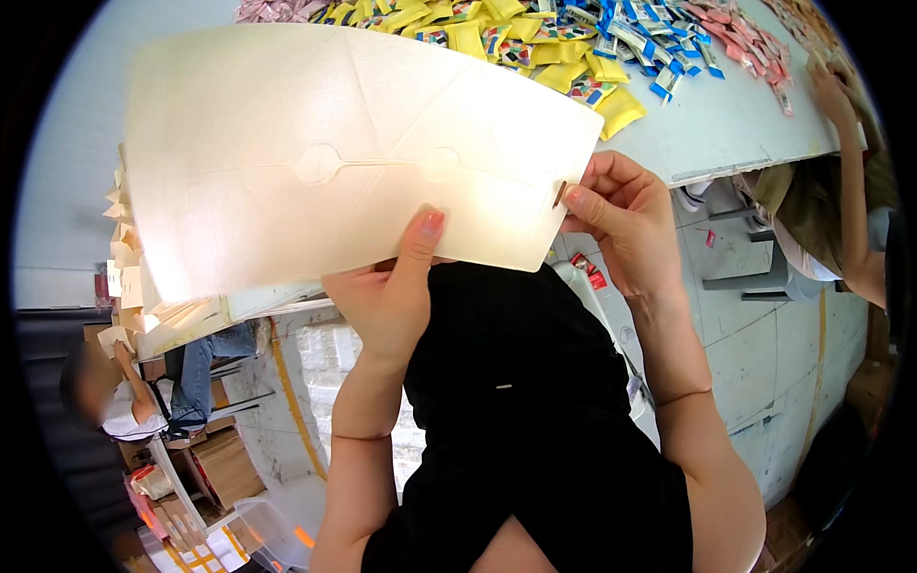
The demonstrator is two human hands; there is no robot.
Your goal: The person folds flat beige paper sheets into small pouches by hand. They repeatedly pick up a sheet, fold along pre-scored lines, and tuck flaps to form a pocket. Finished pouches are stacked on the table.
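A large cream card blank (251,107) with crease lines and faint round outlines spans the space before me, above the table. My left hand (387,301) grips its lower edge, thumb flat on the upper face and fingers hidden beneath. At the card's right end, my right hand (620,215) pinches the edge between thumb and fingers, beside a small brown slot-like mark (559,194). From this view it is unclear whether that mark is a hole or a strip.
On the white table (688,143) lie piles of yellow packets (466,39), blue-and-white sachets (666,79) and pink sachets (752,50). Folded cream cartons (129,279) stand at the left. Co-workers sit at both sides, one hand (831,93) showing at right. Cardboard boxes (226,465) fill the lower left.
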